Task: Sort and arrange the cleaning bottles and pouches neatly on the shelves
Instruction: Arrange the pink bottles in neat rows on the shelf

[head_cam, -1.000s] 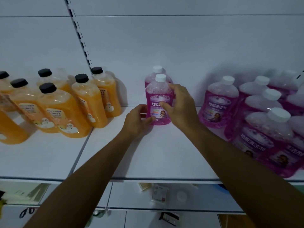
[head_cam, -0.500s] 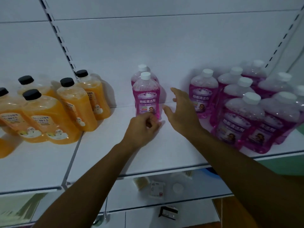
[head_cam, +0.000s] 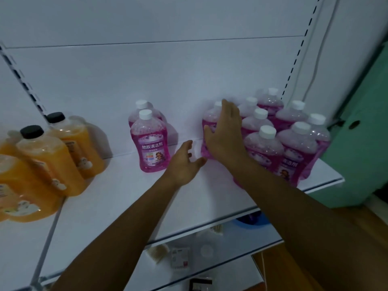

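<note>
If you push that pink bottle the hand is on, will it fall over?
Probably not easily: the pink bottle under the right hand looks wide-bottomed and nearly full, so likely heavy. Pushed low, it should slide on the smooth shelf.

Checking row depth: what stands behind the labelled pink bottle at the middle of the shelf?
Directly behind the labelled pink bottle stands a second pink bottle; only its white cap and shoulders show. Its label and base are covered.

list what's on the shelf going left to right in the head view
orange bottles → pair of pink bottles → left hand → right hand on a pink bottle → cluster of pink bottles
</note>
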The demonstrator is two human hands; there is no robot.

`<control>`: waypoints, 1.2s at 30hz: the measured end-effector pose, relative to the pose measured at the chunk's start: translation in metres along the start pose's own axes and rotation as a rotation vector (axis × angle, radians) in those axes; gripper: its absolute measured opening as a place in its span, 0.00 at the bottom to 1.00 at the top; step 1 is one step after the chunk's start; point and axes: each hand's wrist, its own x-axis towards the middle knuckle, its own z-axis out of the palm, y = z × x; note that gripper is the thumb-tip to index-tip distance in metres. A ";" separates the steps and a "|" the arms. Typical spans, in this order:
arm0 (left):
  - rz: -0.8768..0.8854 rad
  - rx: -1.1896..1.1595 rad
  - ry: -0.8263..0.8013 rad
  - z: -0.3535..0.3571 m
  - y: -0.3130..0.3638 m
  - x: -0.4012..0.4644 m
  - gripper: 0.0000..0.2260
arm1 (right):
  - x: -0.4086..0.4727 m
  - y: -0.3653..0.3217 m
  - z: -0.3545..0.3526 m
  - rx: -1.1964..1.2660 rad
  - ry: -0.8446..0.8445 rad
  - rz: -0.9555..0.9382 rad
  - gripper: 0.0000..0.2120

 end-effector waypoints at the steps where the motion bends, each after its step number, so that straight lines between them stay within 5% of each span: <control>1: -0.014 -0.007 0.001 0.001 0.001 0.003 0.35 | 0.005 0.000 0.001 -0.009 -0.012 0.019 0.34; 6: -0.070 -0.108 -0.044 0.008 0.010 0.012 0.34 | 0.020 0.003 0.007 -0.095 -0.039 0.065 0.36; 13: 0.036 -0.317 -0.132 0.013 0.020 0.007 0.24 | 0.024 0.016 0.012 -0.354 -0.025 -0.128 0.36; 22: -0.014 -0.330 0.090 0.005 0.004 -0.006 0.13 | 0.032 0.016 0.042 0.007 -0.101 -0.155 0.37; 29: 0.012 -0.001 0.103 0.000 0.009 -0.008 0.21 | 0.044 0.016 0.067 0.223 -0.139 -0.198 0.40; 36: -0.060 0.019 0.074 -0.007 0.001 -0.005 0.28 | 0.054 0.019 0.081 0.318 -0.182 -0.235 0.39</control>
